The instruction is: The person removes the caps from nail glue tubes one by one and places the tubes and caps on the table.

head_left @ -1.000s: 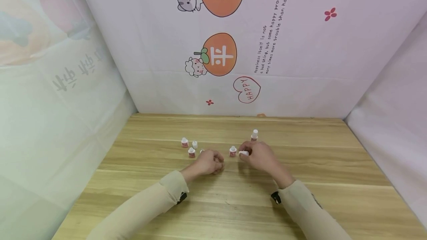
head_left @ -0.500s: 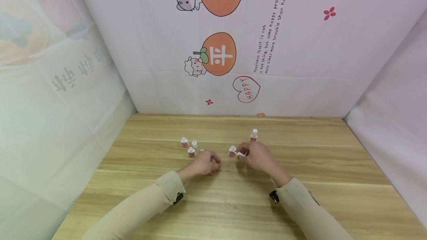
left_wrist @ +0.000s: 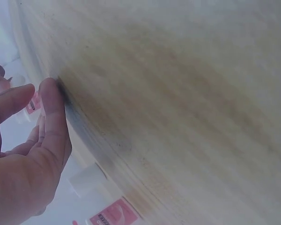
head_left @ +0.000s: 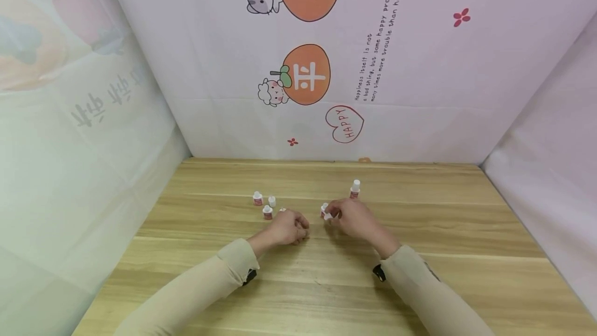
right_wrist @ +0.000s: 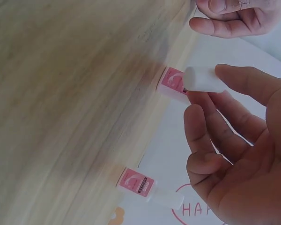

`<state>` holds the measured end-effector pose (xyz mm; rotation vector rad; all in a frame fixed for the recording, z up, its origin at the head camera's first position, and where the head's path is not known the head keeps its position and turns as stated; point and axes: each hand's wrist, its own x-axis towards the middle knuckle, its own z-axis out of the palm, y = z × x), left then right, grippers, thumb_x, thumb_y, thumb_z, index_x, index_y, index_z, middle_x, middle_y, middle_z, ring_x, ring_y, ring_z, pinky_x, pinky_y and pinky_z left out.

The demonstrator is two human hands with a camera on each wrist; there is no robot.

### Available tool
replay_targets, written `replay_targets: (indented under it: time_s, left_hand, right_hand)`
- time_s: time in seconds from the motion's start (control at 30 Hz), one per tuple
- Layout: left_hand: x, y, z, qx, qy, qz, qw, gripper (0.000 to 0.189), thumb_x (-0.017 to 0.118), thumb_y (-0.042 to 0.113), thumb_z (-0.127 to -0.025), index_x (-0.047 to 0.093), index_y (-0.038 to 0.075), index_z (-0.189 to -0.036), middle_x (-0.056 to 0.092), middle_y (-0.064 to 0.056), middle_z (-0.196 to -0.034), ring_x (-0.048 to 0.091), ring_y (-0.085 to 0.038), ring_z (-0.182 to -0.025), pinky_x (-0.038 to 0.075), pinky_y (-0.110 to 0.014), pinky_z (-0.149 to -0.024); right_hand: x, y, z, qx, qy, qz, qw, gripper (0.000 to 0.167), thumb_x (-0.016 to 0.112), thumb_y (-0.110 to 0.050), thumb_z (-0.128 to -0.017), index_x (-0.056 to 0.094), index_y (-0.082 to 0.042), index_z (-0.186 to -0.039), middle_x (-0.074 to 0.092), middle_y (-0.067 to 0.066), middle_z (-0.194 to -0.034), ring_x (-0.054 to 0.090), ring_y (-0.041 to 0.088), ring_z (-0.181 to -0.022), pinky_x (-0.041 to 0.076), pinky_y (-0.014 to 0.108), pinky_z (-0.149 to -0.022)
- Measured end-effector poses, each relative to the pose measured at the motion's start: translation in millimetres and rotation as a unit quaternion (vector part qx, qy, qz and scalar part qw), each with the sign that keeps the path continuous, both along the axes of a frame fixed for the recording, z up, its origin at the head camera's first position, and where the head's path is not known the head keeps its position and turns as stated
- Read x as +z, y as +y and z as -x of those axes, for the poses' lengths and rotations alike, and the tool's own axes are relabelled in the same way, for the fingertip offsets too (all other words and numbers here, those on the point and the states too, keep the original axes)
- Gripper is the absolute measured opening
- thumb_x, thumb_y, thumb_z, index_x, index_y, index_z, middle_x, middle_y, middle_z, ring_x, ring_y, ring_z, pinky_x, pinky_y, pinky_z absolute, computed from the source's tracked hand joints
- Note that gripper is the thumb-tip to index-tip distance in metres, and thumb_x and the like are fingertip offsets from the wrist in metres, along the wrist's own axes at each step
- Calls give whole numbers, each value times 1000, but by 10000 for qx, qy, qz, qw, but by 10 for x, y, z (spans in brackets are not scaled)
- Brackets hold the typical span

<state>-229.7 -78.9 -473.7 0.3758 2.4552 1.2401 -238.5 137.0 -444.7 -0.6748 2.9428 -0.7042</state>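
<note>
My right hand [head_left: 354, 218] pinches a white cap [right_wrist: 203, 79] between thumb and fingers. Right by that cap, and partly covered by the hand, stands a small bottle with a pink label [head_left: 323, 210]. Behind the hand is another pink-labelled bottle [head_left: 355, 190], upright with a tall white cap on. My left hand [head_left: 283, 227] rests on the table with fingers loosely bent and nothing between them. Near it are two short white-topped bottles [head_left: 268, 213] [head_left: 258, 199] and a loose white cap [head_left: 272, 201]. A white piece [head_left: 282, 210] peeks out behind the left hand, mostly hidden.
The wood-grain table [head_left: 317, 289] runs back to a white printed cloth [head_left: 224, 118]. Similar cloth hangs at the left [head_left: 135, 170] and right [head_left: 536, 159] sides.
My right hand has moved slightly left, carrying the white cap from beside the nearby bottle to in front of it. The cap has turned. My left hand shifted slightly left, then stayed.
</note>
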Motion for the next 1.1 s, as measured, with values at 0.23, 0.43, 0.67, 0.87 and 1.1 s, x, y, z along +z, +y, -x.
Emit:
replay_targets:
  time_s: [0.23, 0.43, 0.67, 0.87, 1.1]
  left_hand:
    - [17, 14, -4, -55, 30, 121, 9999, 14, 71, 5, -88, 69, -2, -100, 72, -9, -80, 64, -14, -61, 55, -25, -56]
    - [42, 23, -6, -63, 60, 232, 9997, 15, 70, 7, -89, 70, -1, -101, 71, -5, -78, 64, -13, -62, 54, -24, -56]
    - [30, 32, 3, -57, 15, 271, 9996, 16, 70, 7, -89, 69, 0, -103, 71, -4, -79, 64, -12, -64, 54, -24, -58]
    - [34, 33, 4, -84, 60, 325, 9994, 14, 70, 7, -89, 69, 0, -101, 72, -6, -80, 64, -12, -63, 53, -23, -56]
    - [52, 33, 4, -135, 115, 358, 9992, 14, 70, 6, -89, 70, 0, -101, 71, -6, -79, 63, -11, -62, 51, -22, -55]
  right_hand:
    - [-43, -37, 43, 20, -168, -104, 9998, 13, 76, -9, -85, 73, -13, -97, 73, -2, -86, 64, 10, -79, 53, 33, -74]
    - [-57, -49, 57, 28, -247, -76, 9997, 16, 77, -3, -82, 71, -13, -93, 73, -2, -85, 66, 12, -80, 54, 33, -75]
    - [-83, -51, 67, 25, -336, -2, 9994, 14, 80, -5, -81, 72, -11, -91, 73, 0, -85, 67, 15, -82, 54, 33, -76]
    - [-117, -41, 84, 7, -370, 152, 9992, 17, 82, -5, -79, 74, -13, -93, 73, 0, -85, 66, 14, -80, 54, 32, -73]
    - [-127, 19, 94, -62, -570, 224, 9981, 18, 81, -5, -79, 72, -9, -94, 75, 3, -88, 70, 17, -84, 56, 35, -76]
